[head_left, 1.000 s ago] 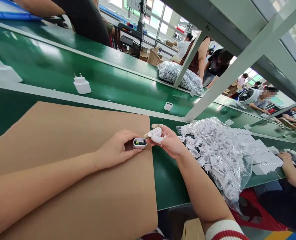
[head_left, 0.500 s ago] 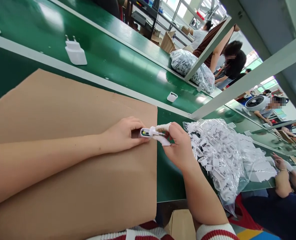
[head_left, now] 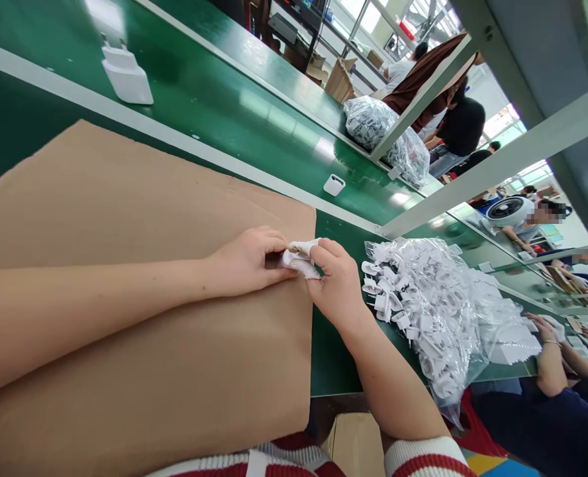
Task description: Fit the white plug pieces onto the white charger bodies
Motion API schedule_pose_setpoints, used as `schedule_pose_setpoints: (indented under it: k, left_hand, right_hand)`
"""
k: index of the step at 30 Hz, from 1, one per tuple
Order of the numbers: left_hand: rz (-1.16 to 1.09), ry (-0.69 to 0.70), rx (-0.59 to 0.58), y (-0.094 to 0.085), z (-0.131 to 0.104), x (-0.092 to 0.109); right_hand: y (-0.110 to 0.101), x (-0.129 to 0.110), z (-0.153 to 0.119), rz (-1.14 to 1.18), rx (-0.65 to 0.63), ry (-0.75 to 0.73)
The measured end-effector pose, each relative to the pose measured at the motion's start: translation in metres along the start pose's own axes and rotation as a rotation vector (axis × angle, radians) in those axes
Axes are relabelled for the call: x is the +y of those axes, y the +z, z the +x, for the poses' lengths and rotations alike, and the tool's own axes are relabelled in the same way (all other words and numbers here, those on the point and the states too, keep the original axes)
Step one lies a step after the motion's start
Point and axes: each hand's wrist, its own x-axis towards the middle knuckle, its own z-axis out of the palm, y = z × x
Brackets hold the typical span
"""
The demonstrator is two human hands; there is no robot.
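My left hand (head_left: 247,262) rests on a brown cardboard sheet (head_left: 125,278) and grips a small white charger shell (head_left: 294,260), now mostly hidden between the fingers. My right hand (head_left: 336,281), with white cots on thumb and forefinger, presses against the shell's open end from the right. Both hands meet at the cardboard's right edge. A clear bag of small white plastic parts (head_left: 438,311) lies just right of my right hand.
On the green conveyor belt (head_left: 214,112) beyond the cardboard sit a white plug charger (head_left: 125,76) and a small white shell (head_left: 334,185). A second bag of parts (head_left: 383,136) lies farther back by a grey frame post (head_left: 423,99). Another person's hands (head_left: 547,331) work at the right.
My right hand moved left and closed onto the shell's open end, covering its insides. The view tilted; the plug charger on the belt shifted left and up in view.
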Motion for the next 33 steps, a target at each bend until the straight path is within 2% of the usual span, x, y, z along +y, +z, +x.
schedule_pose_setpoints:
  k: [5,11,14,16,19,22,24,27,29,31,33]
  left_hand:
    - [-0.003,-0.002,0.027,0.001,-0.001,0.001]
    - [-0.023,-0.027,-0.005,0.001,0.003,0.002]
    - [-0.046,-0.162,-0.07,-0.007,0.021,0.0]
    - [0.003,-0.267,-0.034,-0.018,0.043,-0.006]
    - [0.148,-0.372,0.136,-0.044,0.083,-0.024]
    - [0.277,-0.474,0.284,-0.072,0.119,-0.047]
    - [0.338,-0.541,0.35,-0.087,0.134,-0.063]
    - [0.398,-0.625,0.421,-0.099,0.145,-0.082]
    - [0.429,-0.648,0.476,-0.099,0.146,-0.089]
    - [0.468,-0.631,0.558,-0.093,0.145,-0.088]
    - [0.512,-0.554,0.622,-0.083,0.147,-0.082]
  right_hand:
    - [-0.003,-0.006,0.005,-0.02,-0.03,0.041]
    - [0.0,-0.003,0.003,0.118,-0.002,0.166]
    - [-0.006,0.01,0.0,0.382,-0.006,0.25]
    - [-0.018,0.021,-0.003,0.446,0.006,0.263]
    - [-0.046,0.035,-0.012,0.262,0.059,0.339]
    - [-0.077,0.042,-0.037,-0.032,-0.038,0.471]
    - [-0.089,0.047,-0.063,-0.264,-0.12,0.547]
    - [-0.085,0.061,-0.106,-0.586,-0.17,0.57]
    - [-0.073,0.074,-0.127,-0.681,-0.189,0.547]
    - [-0.063,0.085,-0.138,-0.7,-0.197,0.513]
    - [-0.058,0.09,-0.135,-0.686,-0.198,0.523]
